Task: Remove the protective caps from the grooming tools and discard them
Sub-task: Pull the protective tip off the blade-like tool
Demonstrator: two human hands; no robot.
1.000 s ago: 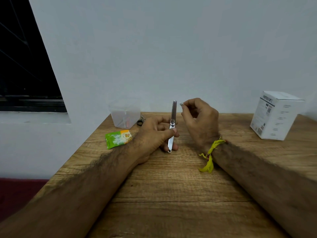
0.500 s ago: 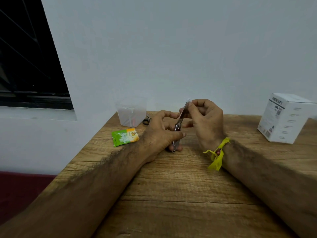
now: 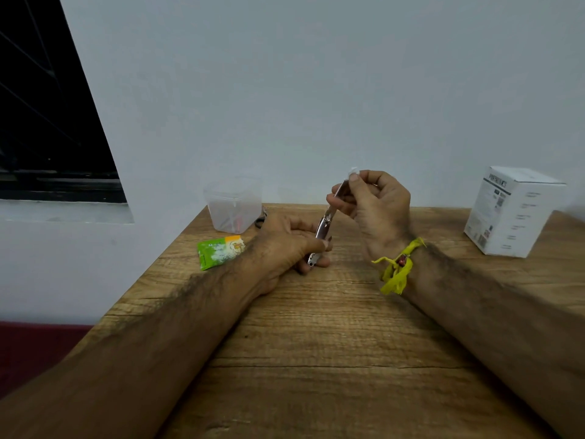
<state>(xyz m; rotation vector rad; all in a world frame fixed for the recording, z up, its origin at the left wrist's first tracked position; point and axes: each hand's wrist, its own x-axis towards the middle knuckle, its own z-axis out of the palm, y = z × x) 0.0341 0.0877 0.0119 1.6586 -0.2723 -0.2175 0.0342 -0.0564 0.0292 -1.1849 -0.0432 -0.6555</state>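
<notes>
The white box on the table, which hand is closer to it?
The right hand. It is held up pinching the tip of the metal tool, with bare table between it and the white box. The left hand grips the tool's lower end, farther away.

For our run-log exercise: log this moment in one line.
left hand: grips metal tool | right hand: pinches clear cap at tip

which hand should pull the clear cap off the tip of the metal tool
Right. The right hand already pinches the small clear plastic cap at the upper tip of the slim silver metal grooming tool, while the left hand grips the tool's lower end, bracing it above the wooden table.
</notes>
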